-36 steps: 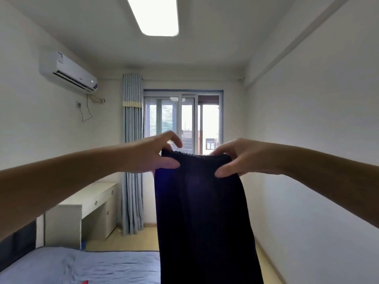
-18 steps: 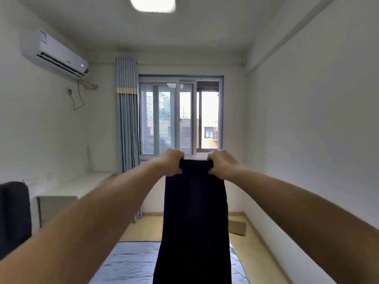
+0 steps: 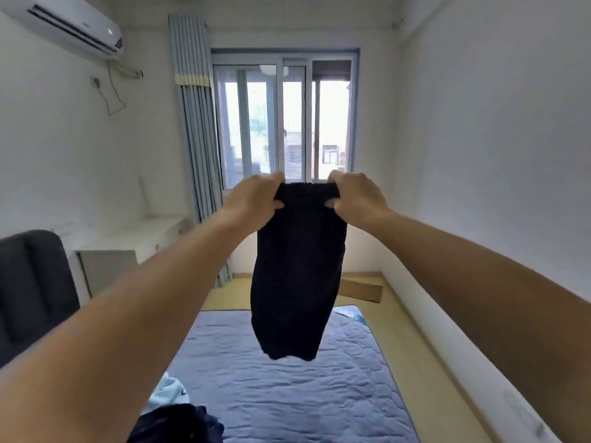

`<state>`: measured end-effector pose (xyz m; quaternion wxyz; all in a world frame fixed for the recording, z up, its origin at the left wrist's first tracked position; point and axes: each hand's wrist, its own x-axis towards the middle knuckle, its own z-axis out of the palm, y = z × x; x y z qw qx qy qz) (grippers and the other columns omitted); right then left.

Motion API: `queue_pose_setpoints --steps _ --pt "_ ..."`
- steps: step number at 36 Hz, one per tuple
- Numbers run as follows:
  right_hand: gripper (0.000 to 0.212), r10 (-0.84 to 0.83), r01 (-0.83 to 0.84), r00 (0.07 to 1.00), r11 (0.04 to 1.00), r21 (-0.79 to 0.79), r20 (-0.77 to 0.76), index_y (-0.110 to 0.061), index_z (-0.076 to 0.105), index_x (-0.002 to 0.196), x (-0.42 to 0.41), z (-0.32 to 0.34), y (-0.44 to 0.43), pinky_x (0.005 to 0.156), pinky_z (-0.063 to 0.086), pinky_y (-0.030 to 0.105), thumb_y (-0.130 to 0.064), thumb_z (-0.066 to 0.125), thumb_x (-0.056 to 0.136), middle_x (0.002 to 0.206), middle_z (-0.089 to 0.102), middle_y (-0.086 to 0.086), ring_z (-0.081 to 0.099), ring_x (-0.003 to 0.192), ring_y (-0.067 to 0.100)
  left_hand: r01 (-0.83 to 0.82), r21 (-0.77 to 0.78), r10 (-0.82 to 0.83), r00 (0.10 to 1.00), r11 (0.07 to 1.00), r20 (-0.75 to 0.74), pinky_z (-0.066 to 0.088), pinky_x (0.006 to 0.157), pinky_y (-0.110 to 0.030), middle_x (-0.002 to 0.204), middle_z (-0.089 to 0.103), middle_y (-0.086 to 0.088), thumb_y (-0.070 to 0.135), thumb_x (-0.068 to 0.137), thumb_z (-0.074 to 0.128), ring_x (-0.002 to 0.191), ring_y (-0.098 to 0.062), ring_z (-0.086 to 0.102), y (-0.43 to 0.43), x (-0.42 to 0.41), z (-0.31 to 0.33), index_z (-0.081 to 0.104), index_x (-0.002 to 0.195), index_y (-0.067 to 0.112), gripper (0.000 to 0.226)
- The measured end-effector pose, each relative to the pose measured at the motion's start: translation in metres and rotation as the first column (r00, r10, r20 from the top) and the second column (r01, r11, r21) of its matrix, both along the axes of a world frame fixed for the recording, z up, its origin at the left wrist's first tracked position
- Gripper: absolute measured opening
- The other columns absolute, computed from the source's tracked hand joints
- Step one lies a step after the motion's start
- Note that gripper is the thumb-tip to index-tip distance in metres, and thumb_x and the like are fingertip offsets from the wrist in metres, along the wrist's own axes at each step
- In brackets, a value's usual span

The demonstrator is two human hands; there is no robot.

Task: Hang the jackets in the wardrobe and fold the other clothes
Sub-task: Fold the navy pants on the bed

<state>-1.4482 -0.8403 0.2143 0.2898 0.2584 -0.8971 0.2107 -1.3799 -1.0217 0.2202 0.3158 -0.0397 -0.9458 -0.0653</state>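
The left hand [image 3: 256,199] and the right hand [image 3: 355,196] are held up side by side. Each one pinches a top corner of a dark black cloth garment [image 3: 297,273] with fingers and thumb. It hangs down from both hands in the air. It may be folded trousers, but it is too dark to tell. Below the hands lies a blue quilted mattress [image 3: 287,394]. Below the left hand, a dark heap of clothes [image 3: 179,423] sits on it beside a pale blue cloth [image 3: 166,391].

garment [image 3: 295,270]: matt dark cloth, maybe knit | mattress [image 3: 287,388]: quilted blue fabric
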Motion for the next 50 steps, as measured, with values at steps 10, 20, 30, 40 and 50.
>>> queue_pose_setpoints --steps 10,20,30,40,50 --pt "0.025 0.023 -0.03 0.905 0.999 0.011 0.425 -0.02 0.061 0.094 0.077 -0.214 0.026 0.075 0.049 0.034 -0.022 0.074 0.073 0.093 0.066 0.001 0.06 0.088 0.021 0.05 0.335 -0.158 0.939 0.941 0.305 0.045 0.07 -0.033 0.1 0.065 -0.009 0.012 0.081 0.072 0.091 -0.029 0.059 -0.001 0.063 -0.218 0.06 0.107 0.013 0.029" --pt "0.025 0.052 -0.026 0.751 0.998 -0.05 0.658 -0.013 0.064 0.099 0.212 -0.358 0.066 0.068 0.033 0.017 -0.014 0.075 0.076 0.094 0.062 0.0 0.052 0.083 0.012 -0.04 0.582 -0.305 0.821 0.812 0.482 0.048 0.079 -0.031 0.089 0.063 0.007 0.005 0.077 0.071 0.087 -0.017 0.06 0.026 0.187 -0.361 0.059 0.095 0.026 0.03" --pt "0.026 0.113 0.015 0.635 0.987 -0.158 0.764 -0.015 0.065 0.1 0.356 -0.411 0.124 0.068 0.037 0.006 -0.011 0.075 0.075 0.093 0.058 -0.006 0.055 0.085 0.011 -0.142 0.717 -0.371 0.778 0.683 0.507 0.047 0.076 -0.021 0.085 0.064 0.012 0.001 0.076 0.07 0.082 -0.008 0.06 0.085 0.341 -0.411 0.059 0.089 0.03 0.034" --pt "0.028 0.192 0.034 0.58 0.965 -0.26 0.792 -0.019 0.068 0.096 0.415 -0.429 0.169 0.068 0.045 0.009 -0.013 0.08 0.072 0.087 0.067 -0.009 0.063 0.077 0.005 -0.178 0.796 -0.412 0.778 0.579 0.474 0.052 0.072 -0.015 0.089 0.07 0.006 0.002 0.077 0.074 0.081 -0.001 0.065 0.124 0.412 -0.435 0.065 0.099 0.025 0.033" --pt "0.018 0.131 0.112 0.422 0.974 -0.195 0.897 -0.018 0.069 0.095 0.322 -0.464 0.129 0.072 0.048 0.021 -0.011 0.072 0.079 0.084 0.068 -0.005 0.067 0.085 0.015 -0.346 0.669 -0.269 0.722 0.658 0.638 0.041 0.076 -0.02 0.096 0.063 0.006 0.012 0.08 0.073 0.088 -0.011 0.058 0.097 0.32 -0.481 0.065 0.105 0.02 0.028"
